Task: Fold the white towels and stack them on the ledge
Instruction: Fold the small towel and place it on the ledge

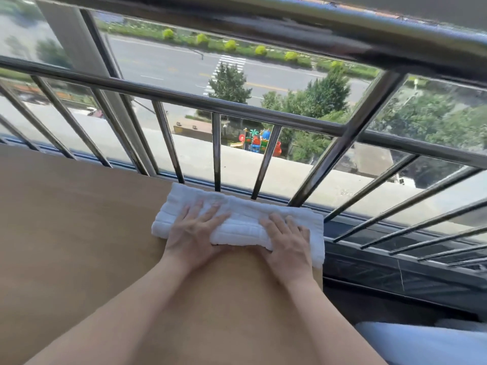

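Note:
A folded white towel (243, 218) lies on the tan wooden ledge (79, 219), close to its far right corner by the railing. My left hand (193, 230) lies flat on the towel's left half with fingers spread and straight. My right hand (287, 242) presses flat on the towel's right half, fingers pointing away from me. Both thumbs sit at the towel's near edge. The towel's right end hangs a little over the ledge's right edge.
A metal railing (237, 106) with slanted bars stands just behind the towel, with window glass and a street far below. Right of the ledge is a dark sill (395, 272). A pale cloth heap (421, 343) shows at the bottom right.

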`<state>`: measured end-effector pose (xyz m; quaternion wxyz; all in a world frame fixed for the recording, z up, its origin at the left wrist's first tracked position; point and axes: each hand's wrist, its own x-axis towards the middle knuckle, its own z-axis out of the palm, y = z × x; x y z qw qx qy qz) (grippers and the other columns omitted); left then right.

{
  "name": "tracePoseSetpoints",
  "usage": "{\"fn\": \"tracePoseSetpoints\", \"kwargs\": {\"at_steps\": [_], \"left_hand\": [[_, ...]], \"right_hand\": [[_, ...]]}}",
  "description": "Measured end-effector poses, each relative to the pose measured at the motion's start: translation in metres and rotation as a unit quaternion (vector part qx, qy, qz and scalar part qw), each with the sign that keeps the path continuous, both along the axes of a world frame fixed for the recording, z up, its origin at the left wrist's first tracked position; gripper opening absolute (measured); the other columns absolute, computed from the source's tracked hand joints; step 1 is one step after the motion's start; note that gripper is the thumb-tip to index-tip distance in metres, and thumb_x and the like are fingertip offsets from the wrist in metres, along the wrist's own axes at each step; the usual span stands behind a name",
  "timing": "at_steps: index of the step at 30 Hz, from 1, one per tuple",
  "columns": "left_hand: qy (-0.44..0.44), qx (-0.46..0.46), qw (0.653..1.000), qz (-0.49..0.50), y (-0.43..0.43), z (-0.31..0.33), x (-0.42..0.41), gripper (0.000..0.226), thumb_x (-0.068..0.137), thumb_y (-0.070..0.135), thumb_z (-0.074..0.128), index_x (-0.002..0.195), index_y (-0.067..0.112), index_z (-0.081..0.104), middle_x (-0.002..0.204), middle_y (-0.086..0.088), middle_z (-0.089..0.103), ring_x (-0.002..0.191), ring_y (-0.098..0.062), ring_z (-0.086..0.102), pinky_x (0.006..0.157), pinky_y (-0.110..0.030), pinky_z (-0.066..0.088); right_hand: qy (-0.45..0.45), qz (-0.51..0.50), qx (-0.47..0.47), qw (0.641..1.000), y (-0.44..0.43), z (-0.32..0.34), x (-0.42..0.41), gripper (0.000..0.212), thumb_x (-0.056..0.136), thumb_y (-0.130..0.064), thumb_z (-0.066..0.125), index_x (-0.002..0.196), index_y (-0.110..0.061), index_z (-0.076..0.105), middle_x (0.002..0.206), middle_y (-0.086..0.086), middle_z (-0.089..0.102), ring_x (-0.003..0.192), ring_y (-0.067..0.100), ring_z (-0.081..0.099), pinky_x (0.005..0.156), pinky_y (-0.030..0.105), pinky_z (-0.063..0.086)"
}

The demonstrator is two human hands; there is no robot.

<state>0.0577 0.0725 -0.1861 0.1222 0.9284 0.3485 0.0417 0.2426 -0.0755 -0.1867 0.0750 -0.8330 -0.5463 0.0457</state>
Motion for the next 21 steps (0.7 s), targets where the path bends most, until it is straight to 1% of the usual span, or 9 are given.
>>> {"fn": "tracePoseSetpoints", "kwargs": {"at_steps": [4, 7, 9, 11, 12, 14, 16, 18, 21], "left_hand": [[-0.054, 0.019, 0.998, 0.011, -0.002, 0.001, 0.003, 0.061, 0.074, 0.053, 0.079, 0.130, 0.035, 0.065, 0.141, 0.002, 0.058, 0.136, -0.034, 0.048, 0.115, -0.050, 0.033], [-0.047, -0.007, 0.999, 0.011, -0.005, 0.017, -0.001, 0.048, 0.080, 0.048, 0.076, 0.124, 0.030, 0.070, 0.134, -0.001, 0.064, 0.129, -0.033, 0.055, 0.109, -0.043, 0.040], [-0.037, -0.003, 0.999, -0.004, -0.008, 0.027, -0.011, 0.038, 0.084, 0.051, 0.068, 0.114, 0.028, 0.072, 0.117, -0.003, 0.073, 0.111, -0.031, 0.066, 0.090, -0.038, 0.048], [-0.046, 0.012, 0.999, -0.023, -0.009, 0.035, -0.027, 0.032, 0.085, 0.050, 0.062, 0.102, 0.025, 0.072, 0.095, 0.000, 0.075, 0.088, -0.029, 0.070, 0.070, -0.032, 0.046], [-0.061, 0.014, 0.998, -0.025, -0.009, 0.038, -0.037, 0.028, 0.084, 0.047, 0.064, 0.101, 0.026, 0.072, 0.092, 0.001, 0.075, 0.083, -0.028, 0.070, 0.067, -0.031, 0.045], [-0.075, 0.005, 0.997, -0.016, -0.005, 0.050, -0.061, 0.028, 0.085, 0.047, 0.068, 0.107, 0.030, 0.073, 0.096, 0.006, 0.075, 0.085, -0.025, 0.070, 0.071, -0.032, 0.050], [-0.076, 0.007, 0.997, -0.014, 0.004, 0.064, -0.087, 0.035, 0.082, 0.057, 0.067, 0.109, 0.035, 0.072, 0.096, 0.009, 0.075, 0.086, -0.020, 0.070, 0.072, -0.033, 0.050], [-0.078, 0.036, 0.996, -0.025, 0.015, 0.083, -0.113, 0.041, 0.074, 0.066, 0.072, 0.096, 0.032, 0.072, 0.080, 0.008, 0.072, 0.072, -0.019, 0.069, 0.062, -0.031, 0.048], [-0.087, 0.094, 0.989, -0.075, 0.037, 0.115, -0.154, 0.051, 0.056, 0.067, 0.084, 0.073, 0.022, 0.068, 0.056, 0.006, 0.063, 0.045, -0.020, 0.061, 0.046, -0.023, 0.037]], "right_hand": [[-0.062, 0.003, 0.071, 0.996, 0.000, 0.000, -0.005, 0.047, 0.073, -0.031, 0.085, 0.115, -0.018, 0.069, 0.124, 0.002, 0.067, 0.105, 0.031, 0.064, 0.083, 0.043, 0.045], [-0.052, -0.028, 0.041, 0.997, -0.002, 0.012, -0.022, 0.037, 0.079, -0.020, 0.077, 0.114, -0.014, 0.066, 0.109, 0.003, 0.070, 0.095, 0.030, 0.064, 0.082, 0.043, 0.045], [-0.053, -0.050, 0.034, 0.997, -0.008, 0.022, -0.037, 0.037, 0.074, -0.017, 0.081, 0.108, -0.012, 0.067, 0.088, 0.003, 0.070, 0.078, 0.028, 0.064, 0.069, 0.039, 0.046], [-0.059, -0.055, 0.038, 0.996, -0.013, 0.035, -0.055, 0.036, 0.073, -0.019, 0.084, 0.105, -0.011, 0.068, 0.079, 0.003, 0.068, 0.068, 0.028, 0.063, 0.060, 0.036, 0.045], [-0.054, -0.050, 0.037, 0.997, -0.014, 0.042, -0.064, 0.034, 0.078, -0.024, 0.082, 0.106, -0.010, 0.068, 0.079, 0.004, 0.068, 0.066, 0.029, 0.063, 0.058, 0.034, 0.042], [-0.045, -0.044, 0.044, 0.997, -0.010, 0.059, -0.084, 0.034, 0.087, -0.038, 0.074, 0.104, -0.010, 0.065, 0.081, 0.005, 0.067, 0.063, 0.031, 0.063, 0.056, 0.034, 0.038], [-0.040, -0.033, 0.051, 0.997, -0.003, 0.079, -0.109, 0.041, 0.090, -0.048, 0.067, 0.103, -0.010, 0.062, 0.081, 0.005, 0.067, 0.063, 0.032, 0.063, 0.055, 0.035, 0.038], [-0.049, -0.017, 0.087, 0.995, 0.005, 0.101, -0.135, 0.043, 0.087, -0.050, 0.069, 0.095, -0.008, 0.062, 0.071, 0.004, 0.064, 0.054, 0.030, 0.061, 0.050, 0.033, 0.037], [-0.100, -0.011, 0.107, 0.989, 0.015, 0.134, -0.177, 0.047, 0.084, -0.054, 0.070, 0.087, -0.008, 0.060, 0.060, 0.001, 0.062, 0.046, 0.027, 0.059, 0.046, 0.029, 0.032]]}}
